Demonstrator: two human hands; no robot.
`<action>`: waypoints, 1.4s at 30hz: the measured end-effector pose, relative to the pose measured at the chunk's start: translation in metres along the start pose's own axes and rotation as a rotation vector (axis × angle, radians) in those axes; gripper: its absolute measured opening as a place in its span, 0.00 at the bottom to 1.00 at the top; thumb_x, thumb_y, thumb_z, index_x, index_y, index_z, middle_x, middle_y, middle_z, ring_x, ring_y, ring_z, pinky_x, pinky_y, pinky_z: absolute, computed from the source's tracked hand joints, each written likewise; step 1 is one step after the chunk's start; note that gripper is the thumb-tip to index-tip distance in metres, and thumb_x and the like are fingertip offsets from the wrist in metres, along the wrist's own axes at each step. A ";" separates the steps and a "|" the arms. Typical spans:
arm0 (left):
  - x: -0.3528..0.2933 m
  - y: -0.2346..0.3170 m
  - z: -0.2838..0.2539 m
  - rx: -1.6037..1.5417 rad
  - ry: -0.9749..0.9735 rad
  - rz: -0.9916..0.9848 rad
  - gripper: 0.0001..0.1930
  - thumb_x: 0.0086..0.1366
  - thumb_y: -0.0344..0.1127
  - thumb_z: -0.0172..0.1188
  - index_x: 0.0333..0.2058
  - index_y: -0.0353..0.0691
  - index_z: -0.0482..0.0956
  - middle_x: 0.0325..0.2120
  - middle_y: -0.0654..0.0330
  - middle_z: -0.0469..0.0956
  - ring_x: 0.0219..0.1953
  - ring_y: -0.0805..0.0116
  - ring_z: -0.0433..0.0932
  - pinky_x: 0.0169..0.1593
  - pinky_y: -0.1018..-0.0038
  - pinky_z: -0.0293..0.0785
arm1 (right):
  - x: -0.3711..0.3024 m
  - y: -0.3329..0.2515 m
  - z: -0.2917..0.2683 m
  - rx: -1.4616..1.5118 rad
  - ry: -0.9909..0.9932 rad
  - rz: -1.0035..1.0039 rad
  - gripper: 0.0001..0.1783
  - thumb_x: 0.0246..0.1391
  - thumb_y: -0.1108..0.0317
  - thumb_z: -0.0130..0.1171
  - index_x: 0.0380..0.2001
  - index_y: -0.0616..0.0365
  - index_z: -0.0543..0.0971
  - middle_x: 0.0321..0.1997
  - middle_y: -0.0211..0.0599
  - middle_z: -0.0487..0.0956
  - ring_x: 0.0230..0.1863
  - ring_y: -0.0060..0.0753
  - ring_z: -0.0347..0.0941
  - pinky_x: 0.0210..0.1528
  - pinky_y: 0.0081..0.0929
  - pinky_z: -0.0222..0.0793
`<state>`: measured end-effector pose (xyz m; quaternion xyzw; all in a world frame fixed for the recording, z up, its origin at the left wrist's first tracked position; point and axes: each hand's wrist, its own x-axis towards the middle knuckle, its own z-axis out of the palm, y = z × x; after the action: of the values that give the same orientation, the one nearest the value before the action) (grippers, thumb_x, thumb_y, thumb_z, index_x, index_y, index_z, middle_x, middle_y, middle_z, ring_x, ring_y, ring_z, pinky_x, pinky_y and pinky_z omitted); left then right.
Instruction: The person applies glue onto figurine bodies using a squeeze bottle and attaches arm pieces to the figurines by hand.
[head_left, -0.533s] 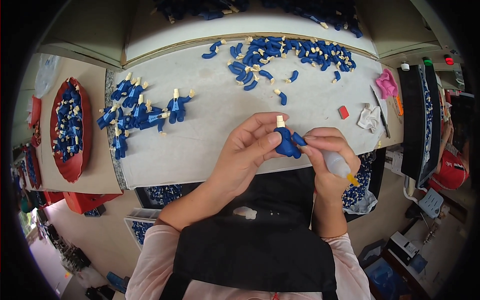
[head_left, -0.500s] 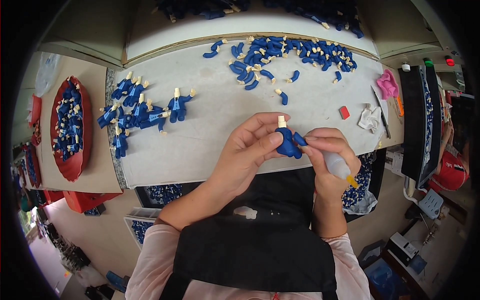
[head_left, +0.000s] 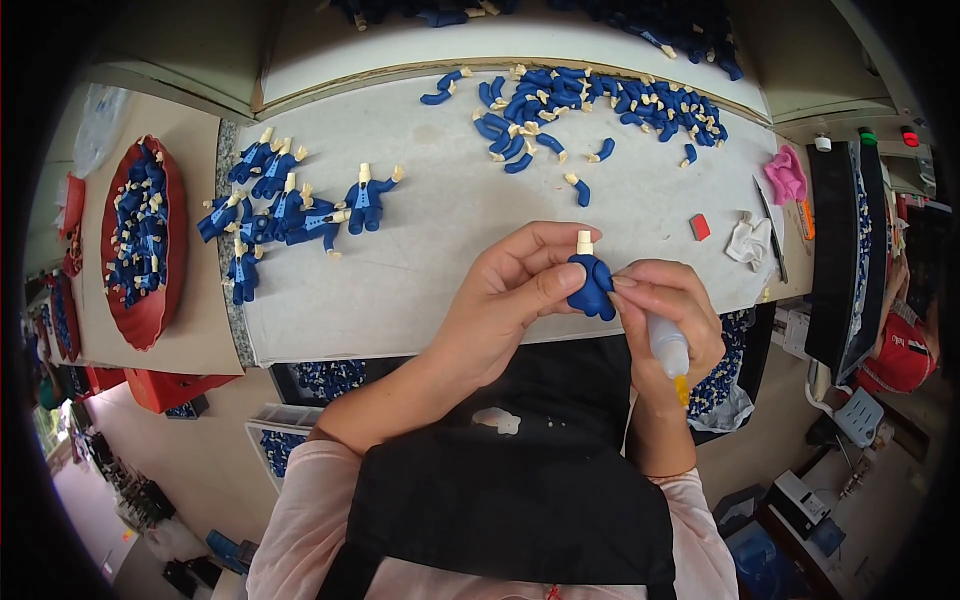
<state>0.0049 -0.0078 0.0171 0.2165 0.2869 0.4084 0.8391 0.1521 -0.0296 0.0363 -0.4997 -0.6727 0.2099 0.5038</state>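
My left hand (head_left: 515, 290) pinches a small blue doll figure (head_left: 588, 292), upright, a pale neck peg on top and no head. At its right side the fingertips of my right hand (head_left: 675, 300) press a small blue arm piece (head_left: 602, 275) against the shoulder; the fingers partly hide it. Tucked in the same right hand is a translucent squeeze bottle (head_left: 668, 345), its yellow tip pointing down toward me. Beyond my hands, a loose blue arm (head_left: 578, 190) with a pale hand lies on the white worktop (head_left: 430, 240).
Several blue figures (head_left: 285, 210) lie at the left. Many loose arms (head_left: 600, 100) are heaped along the back. A red oval tray (head_left: 150, 325) holds more parts. At the right are a red block (head_left: 699, 227), crumpled tissue (head_left: 748, 241), a pink lump (head_left: 785, 175) and a thin black tool (head_left: 771, 230).
The arm piece, earlier held slightly off the figure, now sits against its shoulder. The bottle has swung more downward in my right hand. The view has shifted slightly.
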 end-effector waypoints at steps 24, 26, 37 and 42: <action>-0.002 -0.004 -0.008 0.105 -0.046 0.156 0.13 0.55 0.24 0.54 0.41 0.33 0.71 0.35 0.57 0.75 0.38 0.74 0.72 0.44 0.79 0.67 | 0.004 0.002 -0.001 -0.149 -0.081 -0.331 0.13 0.25 0.83 0.60 0.23 0.67 0.76 0.25 0.41 0.73 0.25 0.36 0.71 0.24 0.22 0.68; -0.004 -0.003 -0.008 0.104 -0.040 0.142 0.13 0.54 0.24 0.54 0.41 0.33 0.72 0.35 0.56 0.75 0.38 0.73 0.73 0.44 0.79 0.67 | 0.005 0.001 -0.002 -0.169 -0.090 -0.366 0.12 0.26 0.83 0.60 0.23 0.67 0.76 0.26 0.41 0.72 0.25 0.37 0.71 0.23 0.22 0.68; -0.006 -0.008 -0.007 0.107 -0.034 0.129 0.14 0.54 0.24 0.54 0.42 0.32 0.72 0.35 0.55 0.75 0.39 0.72 0.73 0.45 0.77 0.68 | 0.004 0.001 -0.010 -0.219 -0.178 -0.441 0.12 0.26 0.82 0.59 0.23 0.69 0.75 0.26 0.41 0.72 0.26 0.37 0.71 0.24 0.22 0.69; -0.009 -0.008 -0.006 0.153 0.010 0.143 0.16 0.54 0.29 0.55 0.43 0.34 0.70 0.35 0.53 0.74 0.40 0.66 0.73 0.46 0.73 0.69 | 0.002 -0.004 -0.008 -0.288 -0.178 -0.478 0.11 0.27 0.81 0.59 0.22 0.69 0.75 0.26 0.41 0.72 0.25 0.37 0.71 0.24 0.23 0.70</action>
<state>0.0010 -0.0191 0.0106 0.2978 0.3051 0.4453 0.7873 0.1569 -0.0311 0.0439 -0.3731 -0.8357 0.0304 0.4018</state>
